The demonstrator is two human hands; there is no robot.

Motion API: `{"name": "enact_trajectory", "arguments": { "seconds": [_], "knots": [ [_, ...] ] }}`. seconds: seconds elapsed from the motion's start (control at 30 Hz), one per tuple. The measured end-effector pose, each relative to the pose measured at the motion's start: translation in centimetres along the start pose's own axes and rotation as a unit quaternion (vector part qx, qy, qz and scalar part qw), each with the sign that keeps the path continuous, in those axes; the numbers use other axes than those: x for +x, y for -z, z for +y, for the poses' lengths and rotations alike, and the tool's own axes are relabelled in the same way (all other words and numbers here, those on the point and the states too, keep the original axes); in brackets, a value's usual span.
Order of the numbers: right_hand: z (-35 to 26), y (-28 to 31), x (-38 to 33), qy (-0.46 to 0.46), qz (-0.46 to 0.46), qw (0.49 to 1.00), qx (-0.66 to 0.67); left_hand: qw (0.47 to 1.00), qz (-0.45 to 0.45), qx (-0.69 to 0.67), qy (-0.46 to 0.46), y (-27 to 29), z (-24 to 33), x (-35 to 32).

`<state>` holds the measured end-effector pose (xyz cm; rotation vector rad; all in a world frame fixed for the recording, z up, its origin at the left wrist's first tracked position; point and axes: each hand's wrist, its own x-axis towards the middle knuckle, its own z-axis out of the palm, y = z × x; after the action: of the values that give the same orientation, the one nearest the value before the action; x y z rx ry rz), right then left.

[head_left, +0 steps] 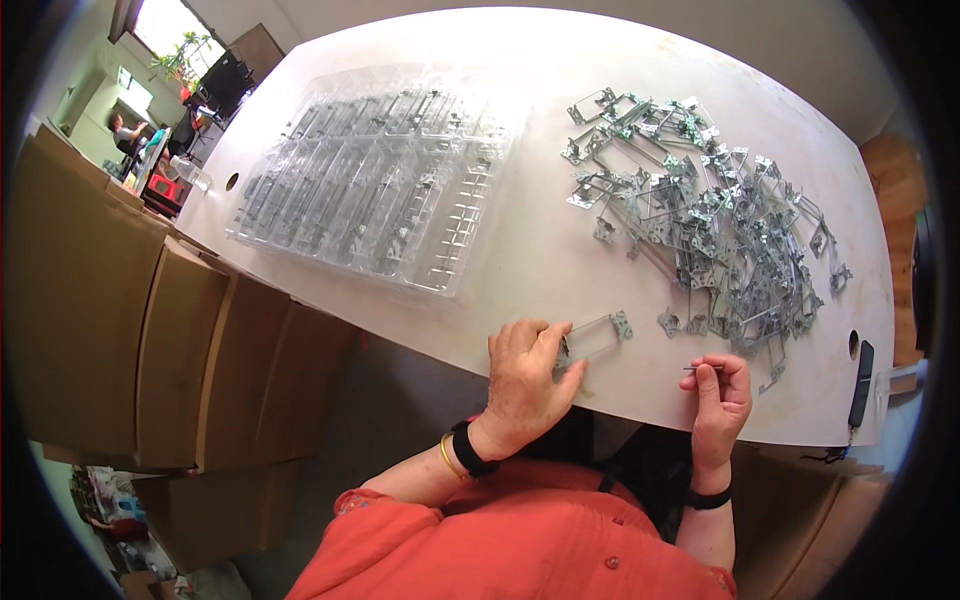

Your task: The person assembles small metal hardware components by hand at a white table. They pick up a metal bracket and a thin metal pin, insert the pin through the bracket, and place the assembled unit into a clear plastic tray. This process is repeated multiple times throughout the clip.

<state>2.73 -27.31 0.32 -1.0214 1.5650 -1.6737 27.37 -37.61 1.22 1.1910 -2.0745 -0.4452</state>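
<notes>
Near the table's front edge, my left hand pinches one end of a metal wire bracket. Its two thin rods run right to a small grey plate at the far end. The end between my fingers is mostly hidden. To the right, my right hand is closed, with a short thin metal pin sticking out leftward between thumb and fingers. Beyond it spreads a tangled heap of similar metal brackets. At the left lies a clear plastic tray, its long compartments holding more metal parts.
All this rests on a white table with round holes near its side edges. A black strip-shaped object lies at the right edge. Cardboard boxes stand left of the table. Another person sits far off at upper left.
</notes>
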Motion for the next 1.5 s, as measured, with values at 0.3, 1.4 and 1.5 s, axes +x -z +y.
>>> {"name": "enact_trajectory", "arguments": {
  "seconds": [0.3, 1.4, 1.5],
  "knots": [
    [0.8, 0.3, -0.1, 0.002, 0.007, 1.000, 0.015, 1.000, 0.009, 0.006, -0.004, 0.0, 0.1, -0.1],
    [0.9, -0.1, 0.2, 0.019, -0.017, 0.999, 0.048, 0.985, -0.008, -0.172, -0.020, 7.5, 3.8, 6.0],
    [0.6, -0.1, 0.2, 0.016, -0.013, 0.999, 0.050, 0.988, 0.055, -0.145, -0.005, 9.8, 3.8, 8.9]
  ]
}}
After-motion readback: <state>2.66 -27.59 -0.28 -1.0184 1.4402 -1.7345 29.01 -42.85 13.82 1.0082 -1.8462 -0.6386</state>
